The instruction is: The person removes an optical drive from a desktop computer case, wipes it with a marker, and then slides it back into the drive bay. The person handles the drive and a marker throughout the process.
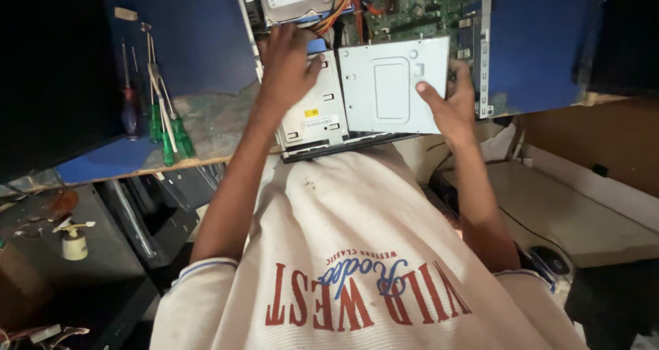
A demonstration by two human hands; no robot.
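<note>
Presently: right hand (449,103) grips the grey optical drive (392,85) over the open computer case (480,54); left hand (288,65) presses flat on the drive cage (314,116); best kept level, clear of the cables (340,6).

The optical drive (392,85) is bare matt grey sheet metal with stamped panels. The circuit board (419,3) looks glossy green. The worktop (199,140) is worn wood under scuffed blue covering. The screwdrivers (168,127) have translucent green plastic handles.

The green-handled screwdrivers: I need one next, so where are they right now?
In the head view, the green-handled screwdrivers lie at the left on the blue bench, near its front edge, left of the left hand and the open computer case.
</note>
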